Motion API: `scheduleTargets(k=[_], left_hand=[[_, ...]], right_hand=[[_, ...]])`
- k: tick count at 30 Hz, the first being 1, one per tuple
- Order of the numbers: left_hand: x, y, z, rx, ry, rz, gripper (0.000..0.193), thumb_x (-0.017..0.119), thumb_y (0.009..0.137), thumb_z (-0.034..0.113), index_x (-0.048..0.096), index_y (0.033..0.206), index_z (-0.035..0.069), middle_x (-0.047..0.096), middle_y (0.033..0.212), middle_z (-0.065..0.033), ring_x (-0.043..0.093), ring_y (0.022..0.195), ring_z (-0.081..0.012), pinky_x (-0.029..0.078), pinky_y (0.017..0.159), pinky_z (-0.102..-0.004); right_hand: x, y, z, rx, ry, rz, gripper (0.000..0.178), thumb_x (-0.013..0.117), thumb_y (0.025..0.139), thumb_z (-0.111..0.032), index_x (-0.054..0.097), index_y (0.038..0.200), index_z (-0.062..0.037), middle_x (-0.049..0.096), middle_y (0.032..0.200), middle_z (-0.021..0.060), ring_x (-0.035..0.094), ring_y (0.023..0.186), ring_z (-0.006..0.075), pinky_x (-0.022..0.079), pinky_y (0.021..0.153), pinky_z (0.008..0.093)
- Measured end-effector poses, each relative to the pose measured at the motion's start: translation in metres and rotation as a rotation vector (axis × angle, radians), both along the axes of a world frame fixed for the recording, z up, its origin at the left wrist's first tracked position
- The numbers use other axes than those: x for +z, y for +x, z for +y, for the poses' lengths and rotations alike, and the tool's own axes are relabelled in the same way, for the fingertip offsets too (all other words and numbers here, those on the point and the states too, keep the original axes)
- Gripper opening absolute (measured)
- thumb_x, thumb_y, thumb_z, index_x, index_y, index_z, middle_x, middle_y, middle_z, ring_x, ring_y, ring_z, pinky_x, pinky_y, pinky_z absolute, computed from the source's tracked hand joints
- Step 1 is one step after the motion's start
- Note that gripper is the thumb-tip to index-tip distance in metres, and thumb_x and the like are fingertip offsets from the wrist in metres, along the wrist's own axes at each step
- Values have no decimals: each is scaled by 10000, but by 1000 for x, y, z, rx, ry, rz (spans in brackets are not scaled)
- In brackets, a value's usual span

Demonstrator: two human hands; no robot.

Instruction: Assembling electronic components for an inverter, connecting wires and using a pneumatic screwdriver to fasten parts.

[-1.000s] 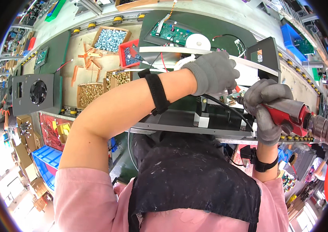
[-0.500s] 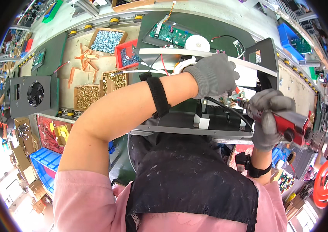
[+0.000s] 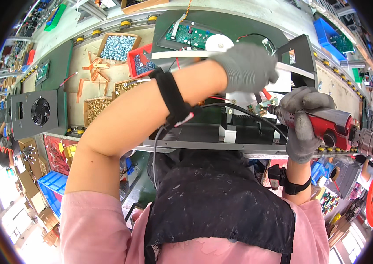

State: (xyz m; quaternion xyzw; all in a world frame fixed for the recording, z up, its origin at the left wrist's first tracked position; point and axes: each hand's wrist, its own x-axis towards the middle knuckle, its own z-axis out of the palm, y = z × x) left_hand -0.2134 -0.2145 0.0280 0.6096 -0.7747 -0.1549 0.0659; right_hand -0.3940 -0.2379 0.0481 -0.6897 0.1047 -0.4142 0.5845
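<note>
My right hand (image 3: pixel 303 121), in a grey glove, is closed around a red electric screwdriver (image 3: pixel 327 125) whose tip points left into an open dark metal chassis (image 3: pixel 204 134). My left hand (image 3: pixel 248 66), also in a grey glove, reaches across over the chassis and rests on a white part (image 3: pixel 248 97) inside it; its fingers are curled, and what they hold is hidden. A black strap (image 3: pixel 171 99) with a cord wraps my left forearm. A black cable (image 3: pixel 239 112) runs across the chassis interior.
A green circuit board (image 3: pixel 191 35) and a white disc (image 3: pixel 219 42) lie on a dark pallet beyond. Trays of screws (image 3: pixel 118 46), a red bin (image 3: pixel 140 64) and brass parts (image 3: pixel 96 108) sit at left, near a grey fan panel (image 3: pixel 37 112). Blue bins (image 3: pixel 54 187) stand below.
My left hand has stayed over the chassis. My right hand with the screwdriver has shifted slightly left and in toward the chassis.
</note>
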Motion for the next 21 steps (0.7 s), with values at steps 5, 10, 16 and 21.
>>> scheduleTargets(k=[5,10,16,21], left_hand=[[-5,14,-19,197,142,-51,594,646,746,354,460,1292,214,458,1315,-114,421,1245,-275,410,968,-429],[-13,9,-28,261,395,-33,693,633,749,414,371,1349,190,493,1285,-129,525,1149,-290,424,958,-429],[0,2,-47,149,525,19,791,704,708,423,340,1370,190,487,1293,-123,552,1105,-286,453,900,-441],[-9,-10,-45,-230,75,-266,895,727,701,404,262,1422,148,451,1281,-153,561,1034,-325,500,775,-416]], right_hand=[[-2,-3,1,6,-26,-70,287,548,744,61,433,985,-44,544,802,131,532,677,180,477,575,282],[-1,-5,3,-70,26,-49,314,587,776,6,442,1053,-31,581,879,159,576,755,185,503,635,279],[2,-9,0,-99,141,-1,354,580,804,14,422,1119,-27,607,962,170,607,848,190,524,734,299],[1,-7,-4,-51,-19,-14,351,578,786,55,418,1084,-41,608,954,171,610,858,217,521,754,320]])
